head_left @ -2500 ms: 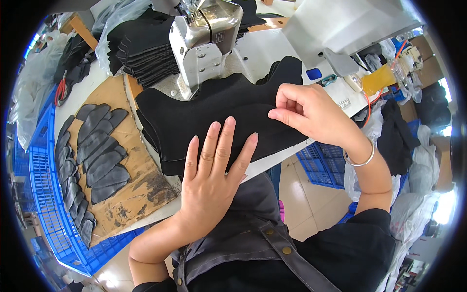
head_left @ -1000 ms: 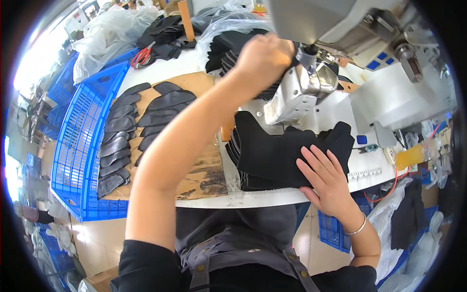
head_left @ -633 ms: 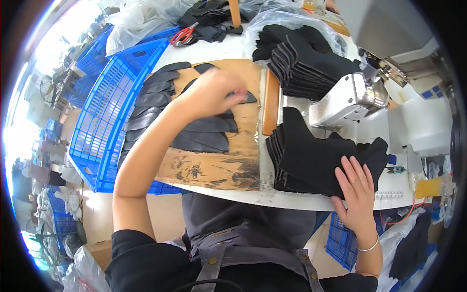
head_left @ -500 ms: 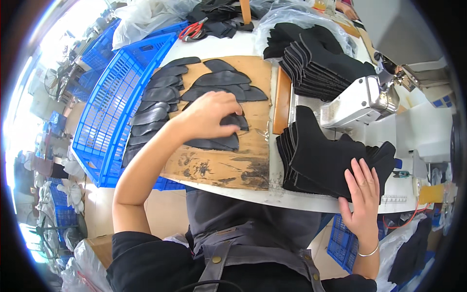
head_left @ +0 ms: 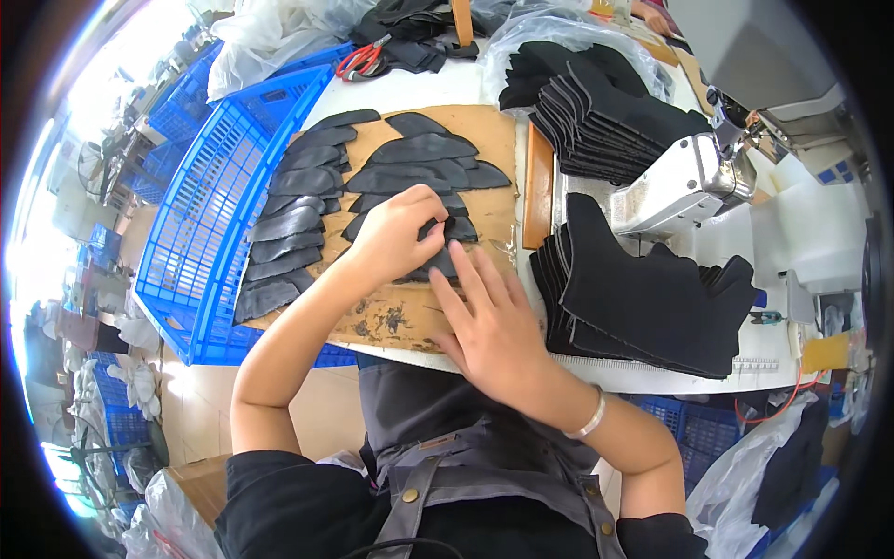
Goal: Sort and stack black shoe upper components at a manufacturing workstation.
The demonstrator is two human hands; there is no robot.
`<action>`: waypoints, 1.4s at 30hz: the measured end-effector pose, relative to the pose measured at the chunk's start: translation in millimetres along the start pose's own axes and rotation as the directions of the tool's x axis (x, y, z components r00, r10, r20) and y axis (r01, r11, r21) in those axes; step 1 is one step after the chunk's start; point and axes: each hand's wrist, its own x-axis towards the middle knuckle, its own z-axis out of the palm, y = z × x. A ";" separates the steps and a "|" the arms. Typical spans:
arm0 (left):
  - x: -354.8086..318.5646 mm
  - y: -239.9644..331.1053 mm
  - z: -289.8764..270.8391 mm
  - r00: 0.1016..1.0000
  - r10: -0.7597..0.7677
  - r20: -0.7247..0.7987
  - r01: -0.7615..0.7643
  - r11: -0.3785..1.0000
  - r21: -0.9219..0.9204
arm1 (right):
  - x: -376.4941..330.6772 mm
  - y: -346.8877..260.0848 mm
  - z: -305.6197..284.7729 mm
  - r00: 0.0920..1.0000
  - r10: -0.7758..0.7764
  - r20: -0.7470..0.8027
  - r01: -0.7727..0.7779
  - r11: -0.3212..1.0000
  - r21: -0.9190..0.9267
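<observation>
My left hand [head_left: 402,235] is pinched at the edge of a black curved leather-like piece in the right-hand column of pieces on a brown board [head_left: 410,328]. My right hand [head_left: 498,331] lies low over the board, fingers spread, its fingertips at the lowest black piece [head_left: 438,267] of that column. Higher up, overlapping black pieces [head_left: 424,149] fan out. A second overlapping column of black pieces [head_left: 287,224] runs down the board's left side. Right of my right hand sits a stack of black thick fabric cutouts [head_left: 652,303].
A white sewing machine head [head_left: 675,186] stands at the right, with another stack of black cutouts [head_left: 615,116] behind it. A blue plastic crate [head_left: 209,200] leans at the table's left. Red-handled scissors [head_left: 361,61] and clear plastic bags [head_left: 270,42] lie at the back.
My right hand has left the black fabric stack and moved left onto the board. My left hand has shifted slightly down and right, its fingers closing at a black piece.
</observation>
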 end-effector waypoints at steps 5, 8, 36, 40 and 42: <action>-8.4 -25.3 -11.4 0.928 -0.365 -0.072 0.330 0.896 -0.297 | 13.3 13.3 30.0 0.999 0.045 0.025 -0.041 0.990 -0.134; -8.3 -38.5 -35.6 0.702 -0.696 -0.152 0.505 0.636 -0.583 | 14.1 14.2 27.6 0.998 0.046 0.046 -0.037 0.983 -0.181; -36.1 -33.4 -66.5 0.561 -0.804 -0.198 0.404 0.475 -0.782 | 10.0 7.4 17.0 1.000 -0.028 0.007 0.029 0.993 -0.117; -61.6 -69.8 -132.0 0.391 -0.699 -0.598 0.132 0.686 -0.716 | 14.5 11.3 22.7 0.995 -0.083 -0.059 0.073 0.986 -0.151; -61.1 -57.4 -151.9 0.392 -0.640 -0.661 0.111 0.746 -0.656 | 20.6 12.6 19.8 0.994 -0.090 -0.062 0.078 0.982 -0.171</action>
